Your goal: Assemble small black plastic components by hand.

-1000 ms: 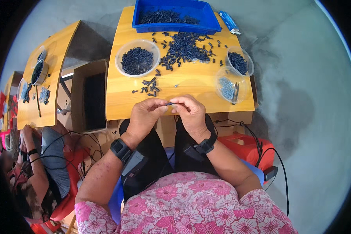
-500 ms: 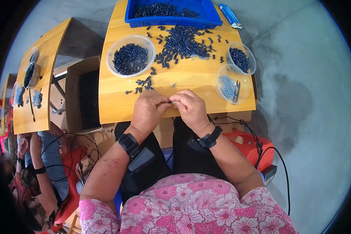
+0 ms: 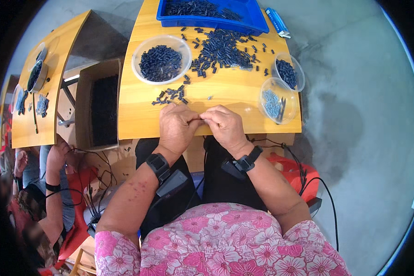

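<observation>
The bare left hand (image 3: 175, 129) and bare right hand (image 3: 225, 129) meet, pinching a tiny, mostly hidden dark piece (image 3: 201, 118). Small black tubular pieces (image 3: 171, 95) lie just beyond on the yellow wooden table (image 3: 239, 99)

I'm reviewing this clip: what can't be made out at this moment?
All in the head view:
- Small piece between left hand and right hand: mostly covered by the fingers, so its shape is unclear.
- Blue tray: far side cut off by the picture's top edge.
- Cardboard box: contents lost in dark shadow.
- Silvery pieces in the clear bowl: too small to tell their exact form.
</observation>
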Tool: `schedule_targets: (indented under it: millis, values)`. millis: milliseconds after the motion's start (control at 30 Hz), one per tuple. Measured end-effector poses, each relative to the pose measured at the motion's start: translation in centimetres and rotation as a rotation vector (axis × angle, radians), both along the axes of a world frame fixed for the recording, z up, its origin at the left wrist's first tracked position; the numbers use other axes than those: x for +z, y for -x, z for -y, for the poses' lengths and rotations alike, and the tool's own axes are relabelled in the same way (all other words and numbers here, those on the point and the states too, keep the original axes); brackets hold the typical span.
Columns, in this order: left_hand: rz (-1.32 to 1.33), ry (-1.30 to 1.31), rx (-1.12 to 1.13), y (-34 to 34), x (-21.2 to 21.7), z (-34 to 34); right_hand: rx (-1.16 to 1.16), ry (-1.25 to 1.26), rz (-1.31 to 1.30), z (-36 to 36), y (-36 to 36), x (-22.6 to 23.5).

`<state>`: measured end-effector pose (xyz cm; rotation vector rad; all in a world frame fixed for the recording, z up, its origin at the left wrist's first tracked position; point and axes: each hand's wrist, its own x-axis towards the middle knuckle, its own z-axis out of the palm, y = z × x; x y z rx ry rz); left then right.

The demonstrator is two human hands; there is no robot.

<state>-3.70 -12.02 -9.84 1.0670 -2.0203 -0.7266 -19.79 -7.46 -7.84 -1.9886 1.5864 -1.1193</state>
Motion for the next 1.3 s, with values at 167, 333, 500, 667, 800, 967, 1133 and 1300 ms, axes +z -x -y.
schedule_targets:
  millis: [167, 333, 500, 667, 800, 967, 1133, 1300]
  values:
    - [-0.020, 0.004, -0.003, -0.2, 0.1, -0.1, 0.027, -0.019, -0.026, 0.1, -0.1, -0.2]
    - [-0.051, 0.032, 0.018, -0.3, -0.2, 0.0, 0.053, 0.045, -0.081, 0.0, -0.3, 0.2]
    - [-0.046, 0.026, 0.022, -0.3, -0.5, 0.0, -0.017, -0.074, 0.083, -0.2, -0.5, 0.1]
    - [-0.074, 0.027, 0.041, -0.1, -0.9, -0.1, -0.121, -0.192, 0.203, 0.2, -0.5, 0.1]
    - [-0.037, 0.039, 0.034, -0.3, -0.1, -0.1, -0.155, -0.424, 0.427, 0.4, -0.4, 0.5]
    - [-0.038, 0.031, 0.042, -0.4, -0.5, -0.1, -0.106, -0.405, 0.418, 0.8, -0.1, -0.2]
    - [-0.114, 0.006, 0.054, -0.5, -0.5, -0.2, -0.139, -0.488, 0.452, 1.0, -0.2, -0.2]
    - [-0.095, 0.018, 0.053, -0.5, -0.5, -0.2, -0.101, -0.562, 0.492, 1.8, 0.2, -0.1]
